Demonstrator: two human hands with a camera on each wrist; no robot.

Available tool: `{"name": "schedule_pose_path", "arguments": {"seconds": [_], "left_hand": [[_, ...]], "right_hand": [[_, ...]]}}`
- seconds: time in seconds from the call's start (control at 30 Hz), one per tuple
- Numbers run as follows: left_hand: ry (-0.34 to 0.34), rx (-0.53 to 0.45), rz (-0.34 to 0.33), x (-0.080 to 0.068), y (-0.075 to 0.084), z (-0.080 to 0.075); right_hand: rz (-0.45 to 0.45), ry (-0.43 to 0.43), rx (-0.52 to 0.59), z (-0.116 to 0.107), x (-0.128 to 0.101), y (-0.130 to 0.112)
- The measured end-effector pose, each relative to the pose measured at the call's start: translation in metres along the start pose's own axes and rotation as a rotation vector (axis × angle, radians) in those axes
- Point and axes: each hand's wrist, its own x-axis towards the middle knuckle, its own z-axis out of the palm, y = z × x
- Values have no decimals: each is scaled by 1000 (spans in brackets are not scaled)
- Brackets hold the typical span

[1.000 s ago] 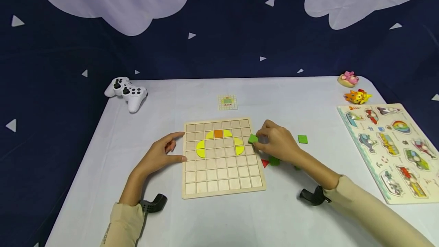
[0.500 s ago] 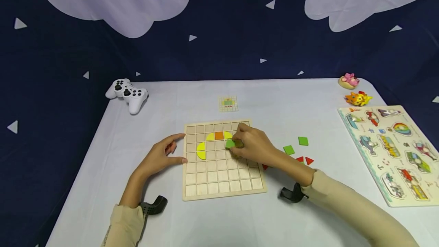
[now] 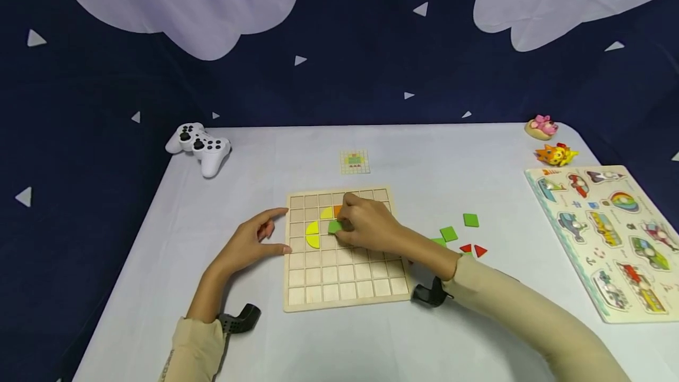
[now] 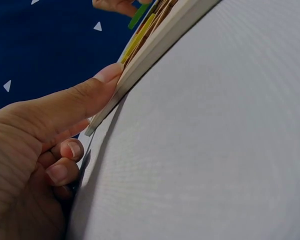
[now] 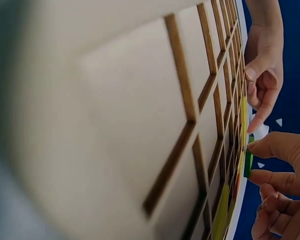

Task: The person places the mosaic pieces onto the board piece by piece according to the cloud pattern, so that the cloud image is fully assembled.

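A wooden grid board (image 3: 330, 276) lies mid-table. My right hand (image 3: 370, 224) pinches a green square tile (image 3: 334, 227) between thumb and fingers, over the upper middle cells. In the right wrist view the tile (image 5: 248, 157) is edge-on between the fingertips. My left hand (image 3: 246, 240) touches the board's left edge with extended thumb and index finger; the other fingers curl in. Two yellow quarter-round pieces (image 3: 313, 234) sit left of the tile. Another yellow piece (image 3: 326, 213) lies beside an orange square (image 3: 337, 211), partly covered by my right hand, which hides the pieces farther right.
Right of the board lie loose green squares (image 3: 470, 220) and red triangles (image 3: 480, 250). A small pattern card (image 3: 355, 162) lies behind the board. A game controller (image 3: 198, 147) is at the back left, a picture puzzle (image 3: 605, 240) and two small figurines (image 3: 556, 154) at the right.
My right hand has carried the green tile leftward from the board's right edge to over its upper middle. The left hand stays at the left edge.
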Motion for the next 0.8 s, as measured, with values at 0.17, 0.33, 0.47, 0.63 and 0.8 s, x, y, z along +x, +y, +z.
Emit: {"name": "schedule_pose_path", "arguments": {"seconds": [0.17,0.33,0.47,0.63,0.8], "left_hand": [[6,-8,-4,-1,0,3],[1,-6,-3,-1,2,3],[2,5,4,0,2,3],[5,8,9,1,0,2],[10,6,6,0,0,2]], "right_hand": [[-11,-12,-16,6,7,-2],[-29,-23,-2,9,8,-1],[-43,-4,15,9,7,-2],[-44,-12,32,10,10,-4],[-23,-50,12,10,12,-6]]}}
